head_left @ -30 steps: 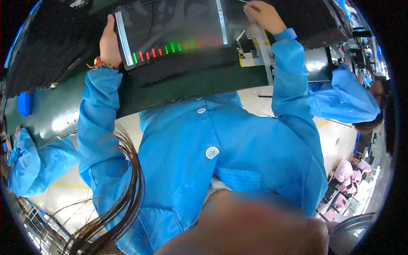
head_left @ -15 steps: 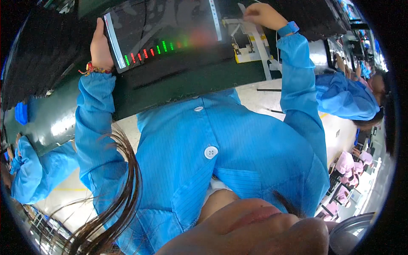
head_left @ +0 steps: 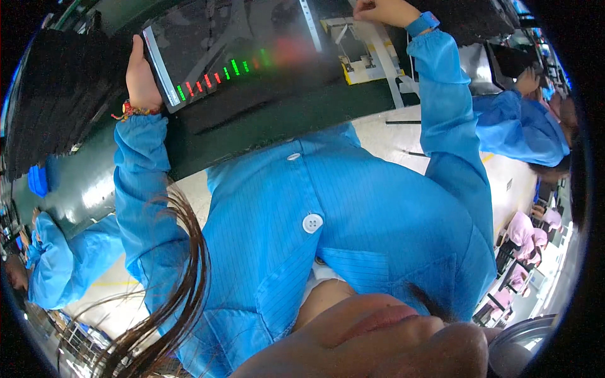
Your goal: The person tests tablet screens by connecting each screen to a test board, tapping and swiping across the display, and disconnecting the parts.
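Observation:
A flat, dark display panel (head_left: 252, 38) with pale strips along its two sides lies at the far edge of the view. Red and green bars glow across its lower part. My left hand (head_left: 144, 79) grips its left edge, thumb along the rim and the other fingers hidden beneath. Right of the panel sits a small board (head_left: 364, 74) edged with yellow and crossed by whitish tape. Over the board's far end is my right hand (head_left: 387, 11), its fingertips pinched together at the picture's upper edge. Whatever they hold, if anything, I cannot make out.
The dark green bench (head_left: 265, 129) ends just in front of my body. Black fabric-like material (head_left: 57, 94) covers the left side. A blue bin (head_left: 38, 181) stands farther left. Co-workers in blue sit at both sides, one sleeve (head_left: 520, 129) close on the right.
The whole view has shifted and turned slightly, moving the panel and board a little leftward. My right hand is nearer the upper edge, fingers still pinched. My left hand keeps its hold on the panel.

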`<state>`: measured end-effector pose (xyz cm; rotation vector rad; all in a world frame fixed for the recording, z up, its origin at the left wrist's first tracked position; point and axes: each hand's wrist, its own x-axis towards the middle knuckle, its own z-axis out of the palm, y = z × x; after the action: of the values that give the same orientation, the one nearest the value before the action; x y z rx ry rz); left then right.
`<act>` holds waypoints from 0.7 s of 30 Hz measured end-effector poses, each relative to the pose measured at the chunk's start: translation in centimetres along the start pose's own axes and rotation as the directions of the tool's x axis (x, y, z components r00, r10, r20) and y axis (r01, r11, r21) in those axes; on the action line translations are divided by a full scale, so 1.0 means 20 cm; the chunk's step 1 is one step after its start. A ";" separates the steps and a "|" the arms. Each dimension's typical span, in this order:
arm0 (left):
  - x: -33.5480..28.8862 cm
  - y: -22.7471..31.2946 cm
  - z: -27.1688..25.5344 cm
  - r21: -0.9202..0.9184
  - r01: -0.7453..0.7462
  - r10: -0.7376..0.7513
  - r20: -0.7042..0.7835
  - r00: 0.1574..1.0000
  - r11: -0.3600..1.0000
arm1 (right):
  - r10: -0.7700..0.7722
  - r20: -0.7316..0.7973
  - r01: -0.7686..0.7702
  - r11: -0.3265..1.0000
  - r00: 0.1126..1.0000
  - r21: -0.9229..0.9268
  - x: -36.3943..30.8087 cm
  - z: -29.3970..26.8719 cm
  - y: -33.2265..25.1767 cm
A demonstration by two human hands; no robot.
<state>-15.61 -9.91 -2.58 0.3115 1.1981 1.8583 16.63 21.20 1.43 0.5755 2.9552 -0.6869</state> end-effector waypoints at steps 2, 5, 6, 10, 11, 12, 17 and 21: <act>-0.04 0.00 0.08 0.217 -0.092 0.120 -0.118 0.986 0.972 | 0.015 -0.014 -0.016 0.999 1.000 -0.051 -0.07 0.04 0.00; -0.03 0.02 0.07 0.034 0.001 0.004 -0.141 0.990 0.999 | -0.013 -0.106 0.030 0.987 0.994 0.159 -0.29 0.14 -0.29; -0.06 0.03 0.05 0.008 0.001 0.001 -0.147 0.989 1.000 | -0.107 0.004 0.107 0.993 0.994 0.059 -0.30 0.16 -0.38; -0.07 0.05 0.08 0.079 -0.009 0.023 -0.177 0.984 0.997 | -0.016 -0.108 0.047 0.956 0.994 0.289 -0.42 0.30 -0.56; -0.07 0.07 0.08 0.092 0.005 0.012 -0.187 0.982 0.996 | -0.007 -0.110 0.039 0.955 0.994 0.295 -0.43 0.32 -0.57; -0.08 0.08 0.08 0.105 0.018 0.003 -0.197 0.980 0.994 | -0.018 -0.130 0.061 0.940 0.991 0.336 -0.43 0.34 -0.57; -0.05 0.05 -0.01 0.225 -0.034 0.074 -0.175 0.982 0.974 | 0.084 -0.343 0.003 0.970 0.935 0.244 -0.37 0.36 -0.50; -0.03 0.05 -0.02 0.208 -0.009 0.046 -0.171 0.984 0.978 | 0.000 -0.450 -0.006 1.000 0.893 -0.011 -0.32 0.40 -0.48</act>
<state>-16.10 -10.76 -1.74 0.2845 1.5196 1.8170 18.78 7.56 -0.83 0.8427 3.3761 -0.6029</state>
